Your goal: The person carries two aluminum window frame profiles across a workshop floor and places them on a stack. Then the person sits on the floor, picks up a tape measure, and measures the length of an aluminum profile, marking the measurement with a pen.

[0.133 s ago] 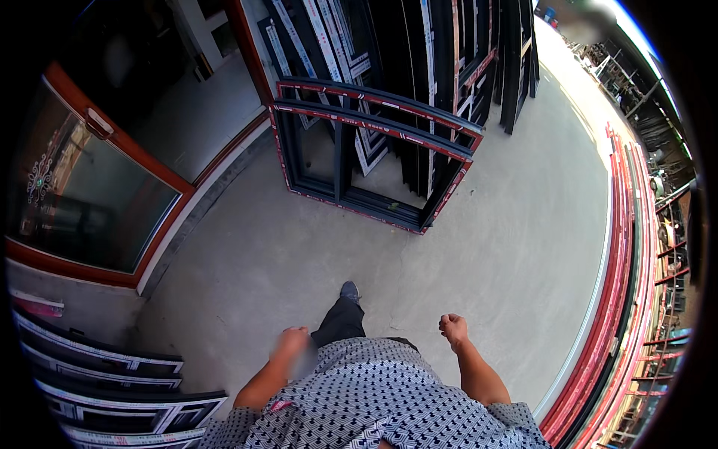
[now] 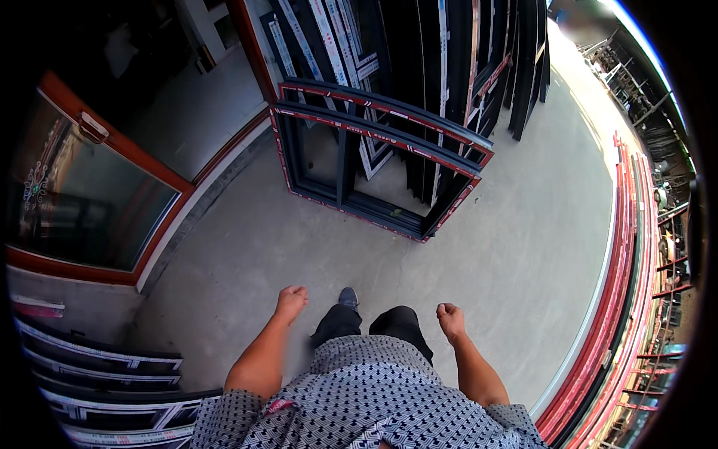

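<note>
My left hand (image 2: 291, 302) hangs in front of my body with its fingers curled into a loose fist, and nothing shows in it. On the other side my right hand (image 2: 450, 320) is curled the same way, also with nothing visible in it. Neither touches anything. Ahead of both, out of reach of the fingers, stand dark window frames (image 2: 342, 161) edged with red-and-white protective film. They are upright on the concrete floor, one behind the other.
More dark frames (image 2: 430, 90) lean upright behind. On the left are an open brown-framed glass door (image 2: 161, 176) and a doorway. Stacked frames (image 2: 112, 363) lie at lower left. Long red profiles (image 2: 609, 299) run along the right, beside cluttered racks (image 2: 677, 254). Grey concrete floor (image 2: 516, 239) lies between.
My left hand has swung forward and slightly up. My other leg has come into view beside the first. My right hand has shifted slightly up and left.
</note>
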Motion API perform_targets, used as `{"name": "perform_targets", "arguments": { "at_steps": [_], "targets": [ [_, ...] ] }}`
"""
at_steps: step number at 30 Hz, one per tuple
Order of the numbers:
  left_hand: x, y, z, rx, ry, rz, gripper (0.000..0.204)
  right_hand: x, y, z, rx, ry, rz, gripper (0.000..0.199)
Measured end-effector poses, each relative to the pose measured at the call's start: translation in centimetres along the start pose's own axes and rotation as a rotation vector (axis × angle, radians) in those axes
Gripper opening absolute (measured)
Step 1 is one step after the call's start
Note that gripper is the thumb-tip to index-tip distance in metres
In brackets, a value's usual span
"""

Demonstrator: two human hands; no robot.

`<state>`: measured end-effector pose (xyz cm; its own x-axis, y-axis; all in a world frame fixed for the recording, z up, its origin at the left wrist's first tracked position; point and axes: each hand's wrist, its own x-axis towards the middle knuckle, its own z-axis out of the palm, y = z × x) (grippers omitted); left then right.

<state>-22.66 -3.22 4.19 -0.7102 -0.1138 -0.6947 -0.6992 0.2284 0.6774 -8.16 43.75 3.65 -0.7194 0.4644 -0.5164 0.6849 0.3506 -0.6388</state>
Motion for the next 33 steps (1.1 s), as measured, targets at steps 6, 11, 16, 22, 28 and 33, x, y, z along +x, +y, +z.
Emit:
{"name": "perform_targets", "arguments": {
  "at_steps": [6,11,16,22,28,33],
  "targets": [
    [7.9,16.4,3.5,-0.132,-0.029,0.153,0.031,16.1,-19.9,-3.7,-0.086,0.092,-0.329,0.038],
    [12.4,20.5,9.4,-0.238,-0.035,0.017,0.036,32.2,-34.6,-4.0,-0.202,0.096,-0.705,0.036],
    [16.5,23.0,15.0,-0.349,-0.005,-0.146,0.049,42.4,-47.3,-1.0,-0.459,0.121,-0.897,0.045],
    [23.5,30.3,23.0,-0.483,-0.038,-0.197,0.067,52.0,-50.5,2.9,-0.642,0.006,-1.013,0.052],
    [31.0,35.3,27.6,-0.685,-0.001,-0.174,0.08,55.5,-51.6,4.3,-0.802,-0.195,-0.712,0.056],
    [36.6,35.3,33.4,-0.947,-0.01,-0.242,0.082,58.1,-50.6,3.1,-0.884,-0.386,-0.674,0.062]
  ]
}}
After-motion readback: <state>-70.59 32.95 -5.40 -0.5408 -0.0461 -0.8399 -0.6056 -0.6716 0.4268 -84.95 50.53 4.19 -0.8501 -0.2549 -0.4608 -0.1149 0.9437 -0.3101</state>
